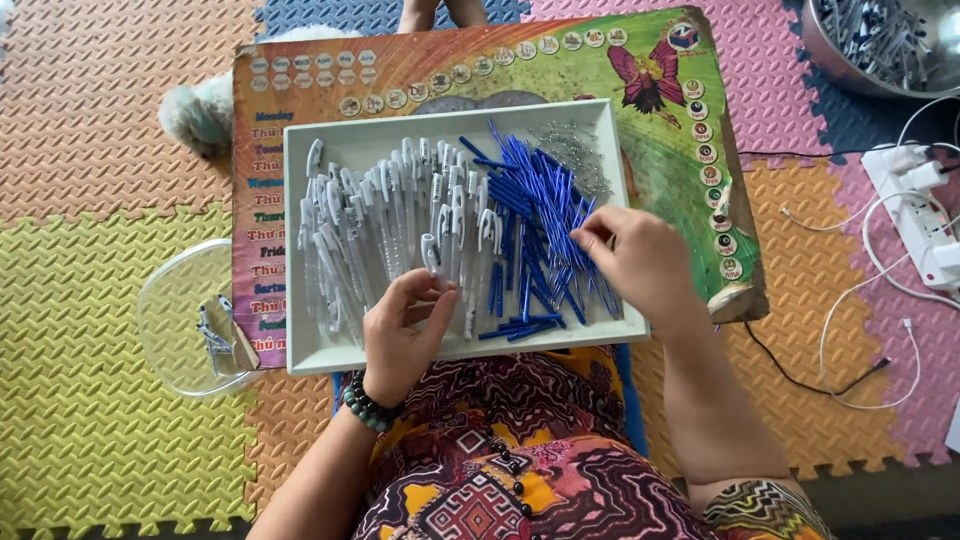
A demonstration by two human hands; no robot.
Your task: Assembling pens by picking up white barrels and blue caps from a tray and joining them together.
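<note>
Your left fingers (425,290) pinch a white pen barrel (432,252) | right fingertips (590,235) nip a blue refill (575,222), tray (300,350) 3 o'clock | piles mostly unassembled, few finished pens in clear bowl (165,300), 9 o'clock

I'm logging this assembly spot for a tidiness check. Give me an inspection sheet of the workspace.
Surface: colourful printed board on foam floor mats.
Job's things: white tray holding white pen barrels, blue refills, small metal springs.
Clutter: clear plastic bowl at left holding a few parts; metal bowl top right.
Hands: left hand holds a white barrel; right hand pinches a blue refill.
Cables: power strip with white and black leads at right.
Surroundings: fluffy white animal behind the board.
</note>
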